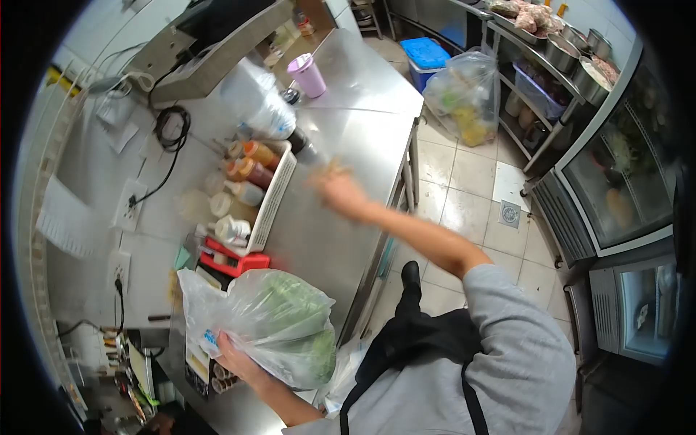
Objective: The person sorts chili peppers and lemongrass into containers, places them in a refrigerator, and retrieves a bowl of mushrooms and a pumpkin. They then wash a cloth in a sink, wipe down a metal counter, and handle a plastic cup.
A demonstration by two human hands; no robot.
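A clear plastic bag of green leafy vegetables (pixel 293 319) is at the near end of the steel counter (pixel 341 145). My left hand (pixel 235 357) grips it at its lower left side, with some fingers hidden by the plastic. My right hand (pixel 341 190) is stretched out over the middle of the counter and smeared by motion. Something tan (pixel 333 167) shows at its fingertips, too blurred to name. Beyond that hand lies a dark bottle (pixel 301 141). A white basket (pixel 274 199) of sauce bottles (pixel 254 172) stands left of it.
A lilac cup (pixel 307 75) and a filled plastic bag (pixel 257 101) stand at the counter's far end. A red holder (pixel 232 258) sits below the basket. On the floor are a blue bin (pixel 424 54) and a rubbish bag (pixel 464 94). Fridges (pixel 620 174) line the right.
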